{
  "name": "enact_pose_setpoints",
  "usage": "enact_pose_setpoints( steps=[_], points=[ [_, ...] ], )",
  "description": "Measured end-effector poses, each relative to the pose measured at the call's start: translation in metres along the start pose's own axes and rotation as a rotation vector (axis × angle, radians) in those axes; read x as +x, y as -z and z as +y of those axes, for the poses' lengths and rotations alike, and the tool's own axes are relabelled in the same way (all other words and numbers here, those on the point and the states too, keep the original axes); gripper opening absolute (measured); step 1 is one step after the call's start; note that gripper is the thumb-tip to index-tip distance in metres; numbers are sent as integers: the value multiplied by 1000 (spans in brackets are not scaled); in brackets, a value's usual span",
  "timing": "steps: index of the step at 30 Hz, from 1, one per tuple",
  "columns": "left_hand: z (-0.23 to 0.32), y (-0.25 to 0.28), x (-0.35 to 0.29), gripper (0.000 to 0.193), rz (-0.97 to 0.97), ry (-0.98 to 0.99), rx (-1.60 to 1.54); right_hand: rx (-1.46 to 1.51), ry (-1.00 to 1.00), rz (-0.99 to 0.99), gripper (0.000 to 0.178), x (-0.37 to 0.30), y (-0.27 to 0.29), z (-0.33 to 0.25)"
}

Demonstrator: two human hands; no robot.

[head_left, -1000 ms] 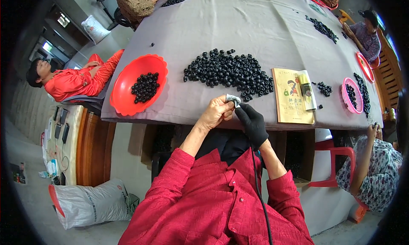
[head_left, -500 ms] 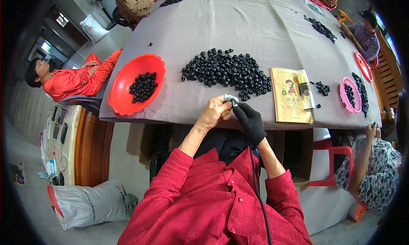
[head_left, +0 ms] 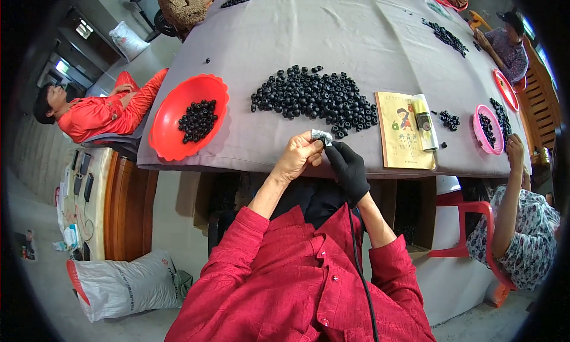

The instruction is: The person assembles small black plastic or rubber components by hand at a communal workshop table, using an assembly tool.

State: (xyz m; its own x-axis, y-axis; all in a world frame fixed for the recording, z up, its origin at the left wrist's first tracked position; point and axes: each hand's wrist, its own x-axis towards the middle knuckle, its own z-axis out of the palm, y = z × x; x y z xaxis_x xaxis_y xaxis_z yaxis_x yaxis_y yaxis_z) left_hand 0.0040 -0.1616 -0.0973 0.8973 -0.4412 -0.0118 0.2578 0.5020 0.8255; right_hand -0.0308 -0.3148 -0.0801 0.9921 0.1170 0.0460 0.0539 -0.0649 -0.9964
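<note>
Both my hands meet over the near table edge, fingertips almost touching. My left hand point(head_left: 298, 156) is bare and closed in a pinch, with a whitish wrap point(head_left: 321, 136) at its fingertips. From the right, my right hand point(head_left: 349, 172), in a black glove, pinches against the same spot. Whatever lies between the fingertips is too small and covered to make out. Just beyond them spreads a heap of small black ring-shaped parts point(head_left: 314, 95). A red scalloped bowl point(head_left: 166, 116) to the left holds more black parts point(head_left: 198, 121).
A yellow booklet point(head_left: 395, 155) lies right of the heap, a clear-and-yellow roll point(head_left: 423, 125) on it. Farther right stands a pink basket point(head_left: 497, 146). Other people sit around the grey-covered table point(head_left: 249, 158). A black cord point(head_left: 360, 265) hangs down my front.
A person at the right has raised an arm, bringing a hand to the table edge beside the pink basket. My own hands keep nearly the same pinch and place.
</note>
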Motion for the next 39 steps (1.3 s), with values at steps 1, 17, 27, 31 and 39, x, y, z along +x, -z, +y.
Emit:
enact_pose_setpoints(
  steps=[1, 17, 27, 31, 39],
  points=[
    [-1, 0, 0, 13, -2, 2, 1, 13, 1, -12, 25, -2, 1, 0],
    [2, 0, -2, 16, 7, 29, -88, 51, 25, -51, 24, -2, 1, 1],
    [3, 1, -2, 14, -5, 42, -90, 40, 25, -49, 23, -3, 1, -1],
    [3, 1, -2, 13, -11, 40, -84, 35, 47, -37, 22, -1, 1, 1],
    [5, 0, -2, 13, -8, 39, -63, 65, -19, 3, 24, 2, -1, 1]
  ],
)
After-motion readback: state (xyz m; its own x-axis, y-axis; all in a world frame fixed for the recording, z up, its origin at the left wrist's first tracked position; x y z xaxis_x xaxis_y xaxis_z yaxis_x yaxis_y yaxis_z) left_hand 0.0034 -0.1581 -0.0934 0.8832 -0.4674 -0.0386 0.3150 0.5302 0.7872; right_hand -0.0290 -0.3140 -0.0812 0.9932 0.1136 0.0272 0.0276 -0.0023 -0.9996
